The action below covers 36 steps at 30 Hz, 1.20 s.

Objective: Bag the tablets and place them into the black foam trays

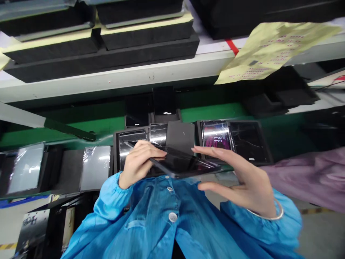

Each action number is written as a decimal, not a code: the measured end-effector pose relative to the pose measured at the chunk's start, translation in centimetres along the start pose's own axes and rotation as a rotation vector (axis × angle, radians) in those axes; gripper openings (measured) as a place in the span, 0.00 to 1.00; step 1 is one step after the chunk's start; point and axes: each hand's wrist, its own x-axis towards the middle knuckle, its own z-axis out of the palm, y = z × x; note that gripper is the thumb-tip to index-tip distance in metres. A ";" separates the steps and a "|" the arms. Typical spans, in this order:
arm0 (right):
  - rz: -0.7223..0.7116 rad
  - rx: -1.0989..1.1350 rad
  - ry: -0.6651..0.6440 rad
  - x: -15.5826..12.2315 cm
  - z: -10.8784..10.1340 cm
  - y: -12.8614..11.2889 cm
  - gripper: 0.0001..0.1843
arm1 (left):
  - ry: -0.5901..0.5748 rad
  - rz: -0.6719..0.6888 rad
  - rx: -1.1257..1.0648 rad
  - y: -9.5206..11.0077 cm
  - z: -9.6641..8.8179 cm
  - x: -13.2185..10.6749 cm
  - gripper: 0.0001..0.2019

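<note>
At frame centre, left hand (138, 162) and right hand (242, 183) grip a dark tablet (184, 164) by its edges above the tray (118, 144), seemingly mid-inspection; setting it down would demand level, careful alignment.

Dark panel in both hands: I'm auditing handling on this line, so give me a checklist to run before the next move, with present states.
1. Left hand grips the panel edge: ok.
2. Right hand supports the other edge: ok, fingers spread.
3. Panel level: not ok, tilted.
4. Panel surface undamaged: cannot tell.
5. Free slot in the tray behind: cannot tell.
6. Lit screen clear of the hands: ok.
</note>
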 end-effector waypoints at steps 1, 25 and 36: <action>0.034 0.059 0.041 -0.1 0.2 0.2 0.50 | 0.076 -0.026 -0.045 -0.4 0.1 -0.3 0.09; -0.195 0.263 0.223 0.7 2.1 0.9 0.30 | 0.400 -0.195 -0.344 -3.0 2.3 -3.2 0.08; -0.290 0.072 0.180 1.1 2.0 1.1 0.24 | 0.409 -0.270 -0.354 -3.5 2.3 -3.9 0.14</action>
